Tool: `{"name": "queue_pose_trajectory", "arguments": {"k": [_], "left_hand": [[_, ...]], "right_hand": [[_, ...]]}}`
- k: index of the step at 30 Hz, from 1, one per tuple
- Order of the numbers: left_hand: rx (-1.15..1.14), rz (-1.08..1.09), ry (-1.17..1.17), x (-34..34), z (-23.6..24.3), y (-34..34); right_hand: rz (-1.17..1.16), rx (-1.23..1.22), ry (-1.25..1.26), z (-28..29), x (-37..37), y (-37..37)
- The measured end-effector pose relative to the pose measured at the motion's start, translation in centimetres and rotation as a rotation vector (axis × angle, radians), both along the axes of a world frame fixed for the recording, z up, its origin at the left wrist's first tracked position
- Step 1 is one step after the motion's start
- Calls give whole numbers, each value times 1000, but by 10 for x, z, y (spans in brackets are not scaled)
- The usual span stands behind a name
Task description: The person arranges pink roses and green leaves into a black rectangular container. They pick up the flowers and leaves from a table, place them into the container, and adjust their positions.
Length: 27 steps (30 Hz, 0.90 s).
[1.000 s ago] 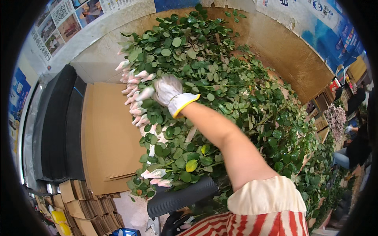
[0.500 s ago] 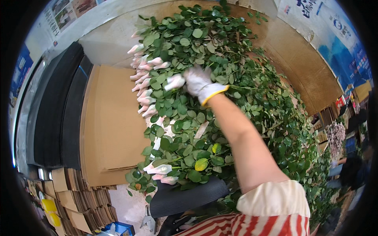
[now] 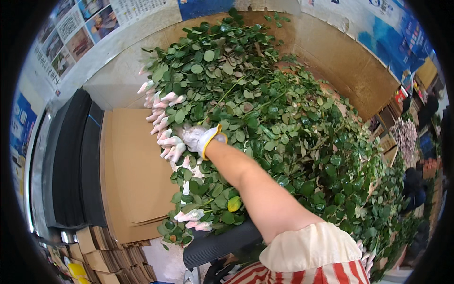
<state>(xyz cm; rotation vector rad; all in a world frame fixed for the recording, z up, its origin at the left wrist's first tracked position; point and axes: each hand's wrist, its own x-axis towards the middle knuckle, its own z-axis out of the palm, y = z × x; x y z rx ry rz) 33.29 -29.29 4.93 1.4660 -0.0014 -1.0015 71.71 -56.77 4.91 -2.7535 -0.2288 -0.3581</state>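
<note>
My right hand [image 3: 193, 137], in a white glove with a yellow cuff, is closed among the leaves beside a row of roses [image 3: 161, 124]. Their buds wear pinkish-white net sleeves and point left. One netted bud [image 3: 176, 152] lies right at my fingers; the stem in the hand is hidden by glove and leaves. Low in the picture, a black glove on my left hand [image 3: 218, 272] shows in part beneath a black ribbed pad [image 3: 220, 244]; its fingers are mostly hidden. A few more netted buds [image 3: 190, 216] rest just above that pad.
Leafy stems [image 3: 283, 128] cover most of the bench, with cardboard walls [image 3: 331, 52] behind. Flat cardboard sheets [image 3: 137, 175] lie left of the buds, beside black padded slabs [image 3: 71, 161]. Folded cardboard [image 3: 101, 255] is stacked lower left. Another person [image 3: 416, 184] is at far right.
My right hand has come left and nearer, carrying a netted rose from over the leaves to the row of buds. The view has shifted slightly. The black-gloved left hand stays low.
</note>
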Motion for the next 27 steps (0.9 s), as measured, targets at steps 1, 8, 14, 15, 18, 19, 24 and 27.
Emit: {"name": "queue_pose_trajectory", "arguments": {"k": [1,8,14,15,18,19,24,27], "left_hand": [[10,1,-2,1,1,-1],[11,-6,-8,7,-2,-1],[-17,-9,-29,-7,3,11],[-24,-10,-30,-11,5,15],[-86,9,32,-22,2,27],[-110,10,69,-24,-1,30],[-462,118,423,-21,-13,38],[-222,-107,-341,-6,19,44]], "right_hand": [[91,-7,97,-7,8,7],[318,-37,11,98,-24,-38],[453,171,-409,172,-53,-59],[319,93,-276,178,-54,-53],[272,-138,-128,194,-61,-26],[424,-62,-235,196,-68,-16],[502,320,69,247,-106,14],[733,929,37,294,-145,24]]}}
